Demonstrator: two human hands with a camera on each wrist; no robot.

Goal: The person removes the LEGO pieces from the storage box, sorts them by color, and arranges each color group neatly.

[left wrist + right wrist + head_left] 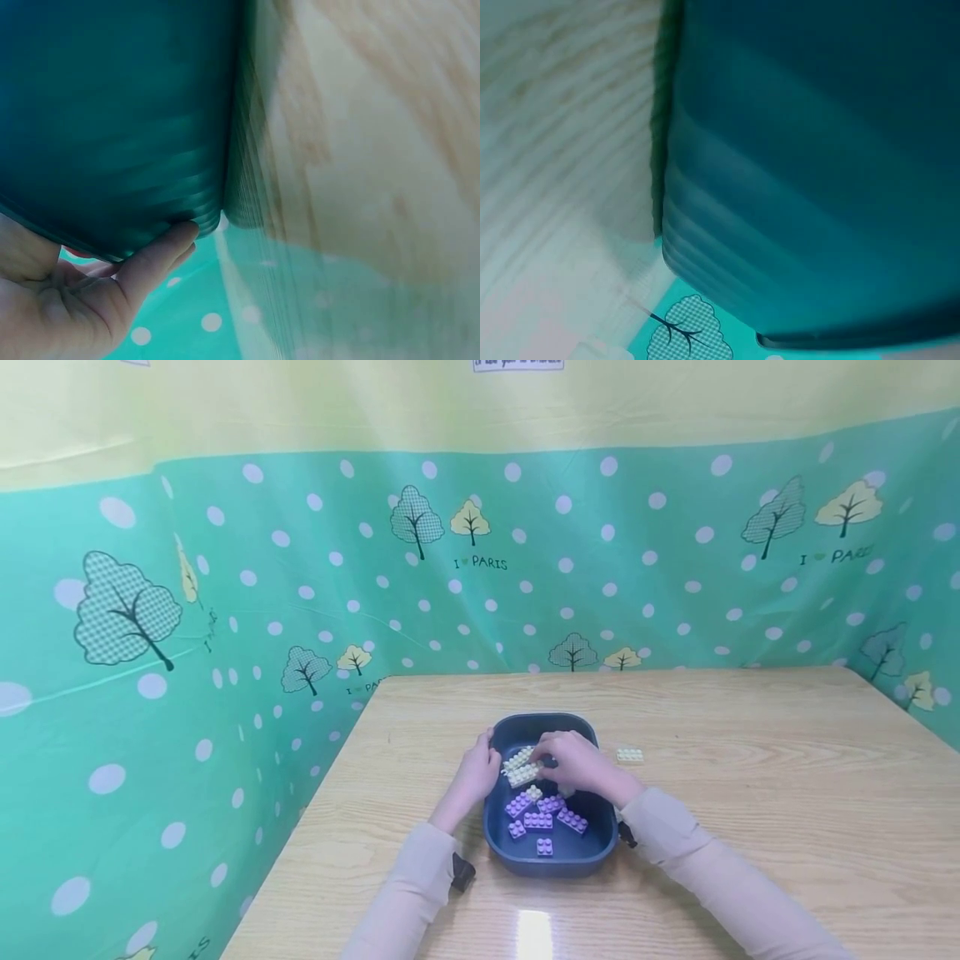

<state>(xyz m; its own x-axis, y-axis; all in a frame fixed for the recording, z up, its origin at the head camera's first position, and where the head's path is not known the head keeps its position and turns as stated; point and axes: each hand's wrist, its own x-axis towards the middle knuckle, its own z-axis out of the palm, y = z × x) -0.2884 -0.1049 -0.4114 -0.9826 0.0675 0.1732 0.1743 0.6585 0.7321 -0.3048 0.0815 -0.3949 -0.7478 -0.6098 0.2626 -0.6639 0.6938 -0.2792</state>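
Note:
A dark blue plastic basin [551, 866] stands on the table with toy building bricks inside. My left hand [480, 768] holds the basin's left rim; in the left wrist view its fingers [161, 259] lie along the outer wall. My right hand [573, 764] reaches in over the right rim, fingers bent down beside the cream bricks [522, 774]. Whether they pinch a brick is hidden. Several purple bricks [537, 821] lie nearer the front of the basin, with a small cream brick [533, 793] just behind them. The right wrist view shows only the basin's outer wall [780, 187], not the hand.
One cream brick [630, 755] lies on the wooden table [750, 760], to the right of the basin. Behind and to the left hangs a green dotted curtain [652, 560] with printed trees, meeting the table's far edge.

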